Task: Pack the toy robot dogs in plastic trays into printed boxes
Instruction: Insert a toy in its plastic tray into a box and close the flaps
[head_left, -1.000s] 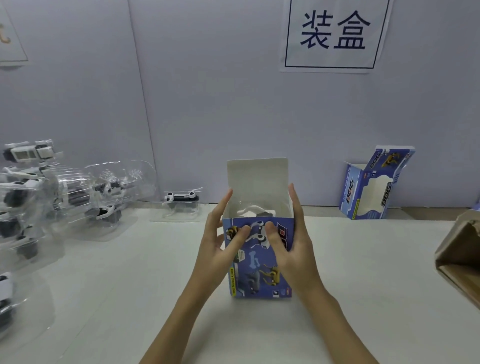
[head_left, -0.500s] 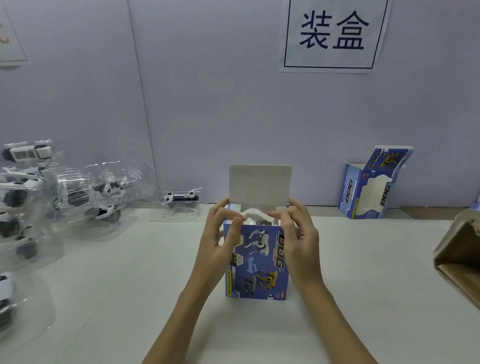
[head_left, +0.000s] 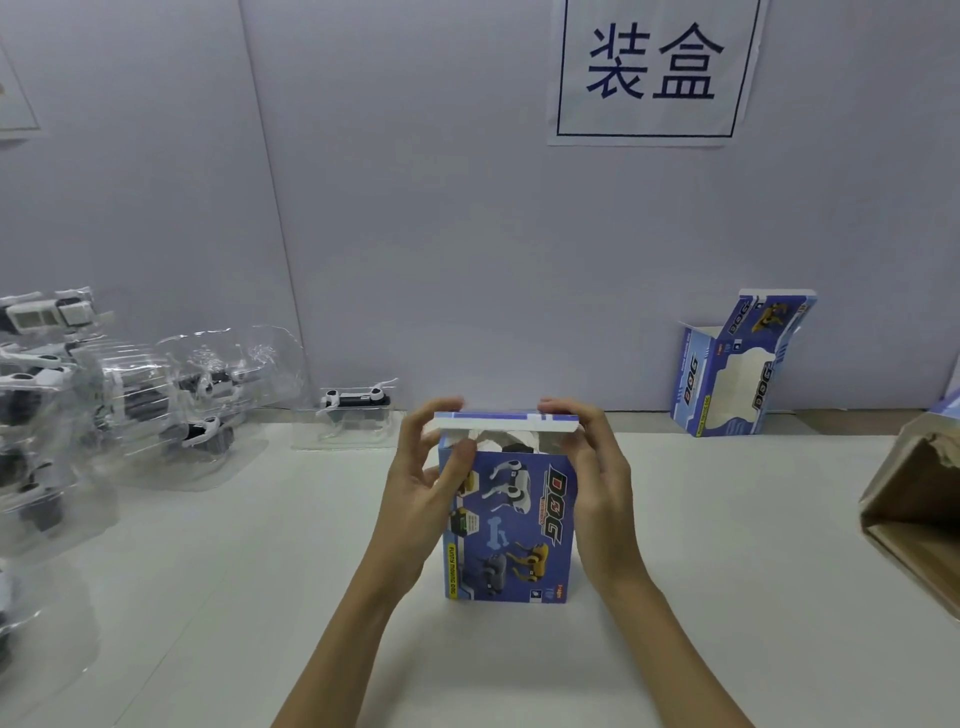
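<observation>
Closing the top flap of the printed box (head_left: 511, 525) on the bench (head_left: 727, 571).

Box stands upright at bench centre, both hands on it. Left hand (head_left: 423, 491) and right hand (head_left: 597, 483) each pinch an end of the lid flap (head_left: 506, 422), fingers curled over it, thumbs at the front; flap roughly level, not tucked in. White toy dog (head_left: 511, 441) partly visible inside the opening. Thin card, likely light and easily creased: hold near flap corners, press gently. Left of the box: more dogs in clear trays (head_left: 156, 395). Right of it, by the wall: an open spare box (head_left: 737, 364); further right, a brown carton (head_left: 914, 509).
</observation>
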